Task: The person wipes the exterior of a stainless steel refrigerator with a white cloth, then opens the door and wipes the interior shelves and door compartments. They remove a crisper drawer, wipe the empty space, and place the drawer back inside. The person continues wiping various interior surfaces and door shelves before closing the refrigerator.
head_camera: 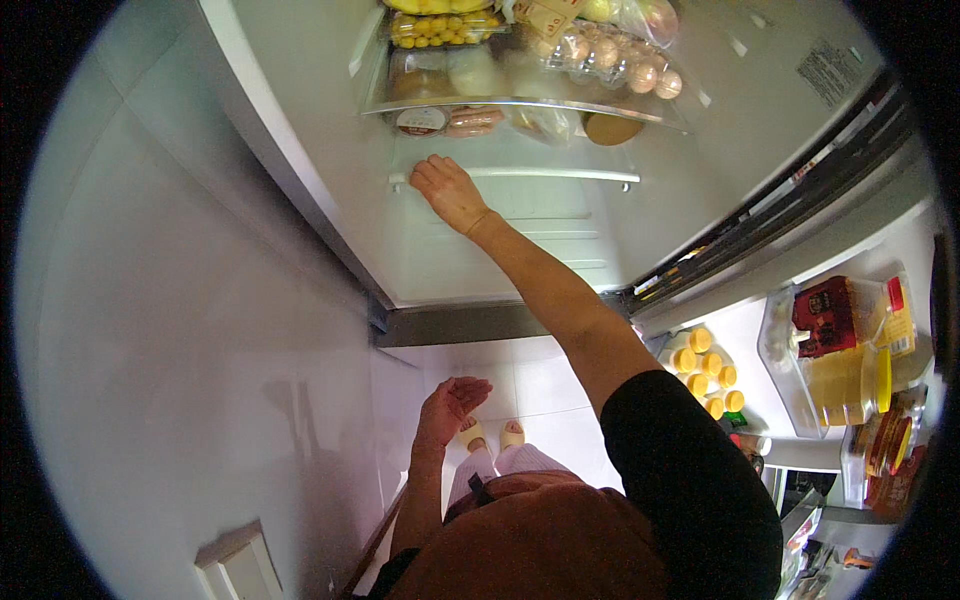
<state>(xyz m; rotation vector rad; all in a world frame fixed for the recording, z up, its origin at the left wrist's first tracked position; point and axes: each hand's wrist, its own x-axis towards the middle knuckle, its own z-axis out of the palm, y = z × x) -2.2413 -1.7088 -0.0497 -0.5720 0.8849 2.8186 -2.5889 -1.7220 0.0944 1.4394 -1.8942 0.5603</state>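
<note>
An open refrigerator's interior lies before me. My right hand (pixel 450 195) reaches in, fingers curled near the left end of a white ridge or rail (pixel 555 174) on the inner wall; I cannot tell whether the fingertips touch or hold anything. Above it, under a clear shelf (pixel 525 102), are a round lidded tub (pixel 421 121), packed sausages (pixel 474 121), a plastic bag (pixel 546 124) and a brown round item (pixel 613 129). My left hand (pixel 454 409) hangs below the fridge's front edge, above the floor, its fingers extended and nothing seen in it.
Egg cartons (pixel 606 56) and packed yellow fruit (pixel 446 31) sit on the upper shelf. The open door at right carries bins with yellow-capped bottles (pixel 699 364) and a yellow-lidded jar (pixel 847 386). A pale wall (pixel 202 322) stands close at left.
</note>
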